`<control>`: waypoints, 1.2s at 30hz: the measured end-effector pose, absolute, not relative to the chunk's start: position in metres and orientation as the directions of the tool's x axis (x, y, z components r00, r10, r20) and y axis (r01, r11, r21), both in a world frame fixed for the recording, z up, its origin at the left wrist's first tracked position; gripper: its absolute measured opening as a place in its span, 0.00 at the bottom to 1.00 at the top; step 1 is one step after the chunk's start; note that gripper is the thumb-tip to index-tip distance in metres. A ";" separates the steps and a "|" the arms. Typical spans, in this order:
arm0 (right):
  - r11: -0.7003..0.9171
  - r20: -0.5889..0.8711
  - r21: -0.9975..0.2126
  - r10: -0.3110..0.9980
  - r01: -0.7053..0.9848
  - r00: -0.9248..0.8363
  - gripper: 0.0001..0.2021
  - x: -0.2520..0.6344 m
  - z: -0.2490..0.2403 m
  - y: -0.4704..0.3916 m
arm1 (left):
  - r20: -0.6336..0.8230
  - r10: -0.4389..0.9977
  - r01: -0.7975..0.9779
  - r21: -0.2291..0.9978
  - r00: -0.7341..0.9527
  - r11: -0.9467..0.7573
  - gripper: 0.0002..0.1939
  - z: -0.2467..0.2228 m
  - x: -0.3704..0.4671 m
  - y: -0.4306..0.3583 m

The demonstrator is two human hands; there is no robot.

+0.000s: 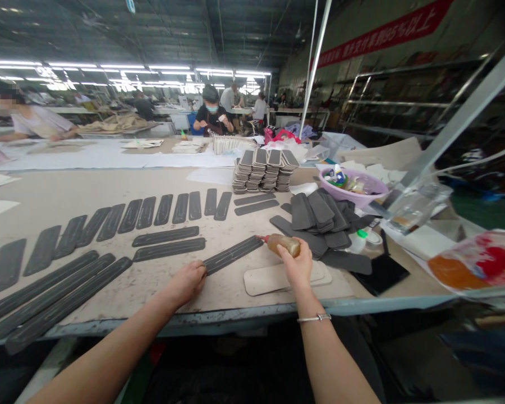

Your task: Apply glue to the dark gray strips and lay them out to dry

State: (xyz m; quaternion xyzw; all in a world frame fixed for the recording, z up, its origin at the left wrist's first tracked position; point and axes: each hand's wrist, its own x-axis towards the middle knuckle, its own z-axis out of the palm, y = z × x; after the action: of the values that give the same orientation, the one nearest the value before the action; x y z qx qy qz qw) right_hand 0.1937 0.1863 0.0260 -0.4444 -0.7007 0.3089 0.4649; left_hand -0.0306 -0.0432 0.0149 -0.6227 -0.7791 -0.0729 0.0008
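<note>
My right hand (298,261) is wrapped round a squeeze bottle (280,244) with amber liquid in it. The bottle lies nearly level, its red nozzle pointing left at the far end of a dark grey strip (233,255). At the strip's near left end is my left hand (191,283), its fingers curled closed on that end. Glossy lines run along the strip's upper face. Beneath and beside my right wrist lie pale rounded strips (265,279). A loose pile of dark pieces (320,216) sits to the right of the bottle.
Several dark pieces (124,216) with glossy lines are laid in rows on the table (151,297). Stacked pieces (263,171), a purple basin (362,196), a green-capped container (358,241) and a metal pole (454,123) stand farther off. Co-workers (212,112) sit beyond.
</note>
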 end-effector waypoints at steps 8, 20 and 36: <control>0.313 0.264 -0.833 0.949 0.456 -0.170 0.31 0.198 0.006 0.198 | 0.039 0.948 0.946 0.088 -0.316 0.312 0.08 0.015 -0.020 -0.049; -0.026 -0.017 -0.994 0.996 -0.106 -0.086 0.32 0.196 0.036 0.187 | 0.132 0.946 0.953 0.112 -0.296 0.282 0.06 0.018 -0.015 -0.053; 0.341 0.312 -0.880 0.940 0.330 -0.140 0.25 0.206 0.032 0.192 | 0.200 0.946 0.966 0.104 -0.254 0.237 0.08 0.013 -0.023 -0.050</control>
State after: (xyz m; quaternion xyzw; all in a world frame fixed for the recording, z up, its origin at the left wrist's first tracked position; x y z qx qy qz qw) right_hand 0.2061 0.1920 0.0321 -0.4680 -0.6780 0.3322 0.4592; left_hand -0.0232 -0.0498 0.0128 -0.6089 -0.7851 -0.1032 0.0474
